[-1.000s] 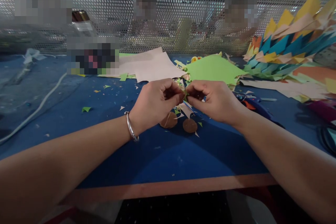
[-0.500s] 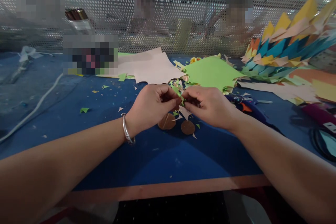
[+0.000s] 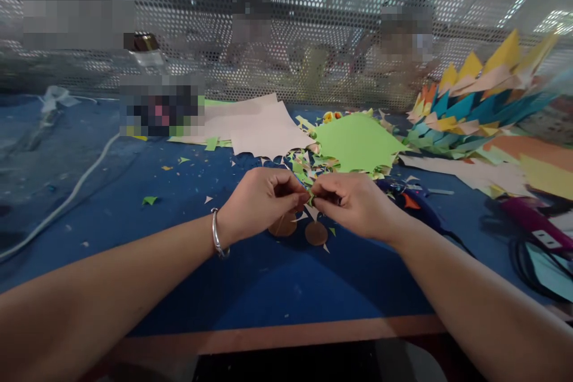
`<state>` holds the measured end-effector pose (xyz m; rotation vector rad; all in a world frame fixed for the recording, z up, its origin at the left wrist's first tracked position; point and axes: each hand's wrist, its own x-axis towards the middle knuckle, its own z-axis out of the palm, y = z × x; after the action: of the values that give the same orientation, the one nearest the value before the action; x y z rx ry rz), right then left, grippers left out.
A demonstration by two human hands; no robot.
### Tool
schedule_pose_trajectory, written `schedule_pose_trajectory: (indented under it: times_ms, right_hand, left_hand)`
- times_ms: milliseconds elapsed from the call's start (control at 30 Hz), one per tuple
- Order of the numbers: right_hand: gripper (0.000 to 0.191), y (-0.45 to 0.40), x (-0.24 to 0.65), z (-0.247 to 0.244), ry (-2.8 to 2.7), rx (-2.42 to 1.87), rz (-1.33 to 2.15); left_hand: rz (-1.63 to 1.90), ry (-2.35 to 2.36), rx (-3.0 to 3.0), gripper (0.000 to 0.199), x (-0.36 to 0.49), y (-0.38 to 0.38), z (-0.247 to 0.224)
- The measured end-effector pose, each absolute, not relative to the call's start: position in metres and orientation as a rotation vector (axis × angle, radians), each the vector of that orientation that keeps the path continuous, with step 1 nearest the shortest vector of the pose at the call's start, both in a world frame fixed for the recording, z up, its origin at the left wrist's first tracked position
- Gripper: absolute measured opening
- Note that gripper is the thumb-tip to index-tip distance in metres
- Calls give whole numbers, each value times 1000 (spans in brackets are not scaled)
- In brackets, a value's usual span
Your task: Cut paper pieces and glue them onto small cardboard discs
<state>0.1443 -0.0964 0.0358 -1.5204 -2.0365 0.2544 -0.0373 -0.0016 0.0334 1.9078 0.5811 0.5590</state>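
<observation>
My left hand [image 3: 268, 200] and my right hand [image 3: 351, 203] meet over the blue table [image 3: 286, 286], fingertips almost touching. Both pinch a small green paper piece [image 3: 310, 197] between thumb and fingers. Just below the hands lie two brown discs, one on the left [image 3: 283, 225] partly covered by my left fingers and one on the right [image 3: 316, 233]. Small green and pale paper scraps are scattered around them. Behind the hands, a green sheet [image 3: 358, 140] and a pale pink sheet [image 3: 264, 128] with cut edges rest on the table.
At the right are a dark blue tool [image 3: 418, 206], a purple device [image 3: 532, 224] with black cable, and a layered paper construction [image 3: 483, 101]. A white cord [image 3: 76, 188] runs along the left. Behind a perforated metal screen [image 3: 308, 18], blurred people are visible.
The view has shifted, so the table and things on it appear lower. Both hands remain together at the green paper, with the fingers only slightly moved.
</observation>
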Motion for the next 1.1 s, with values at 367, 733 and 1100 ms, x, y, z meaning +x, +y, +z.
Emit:
schedule_pose_trajectory:
  times_ms: [367,733,1100]
  right_hand:
    - [16,-96,147,38,-2112,-1546,338]
    - [26,-99,145,49,-2082,-1495,430]
    - [26,-124,180,84,-1725,-1952,129]
  left_hand:
    - [545,582,2068,16,-40,-4,35]
    - [518,587,2110,12,-47,-2,48]
    - [620,514,1549,7,-51,12,30]
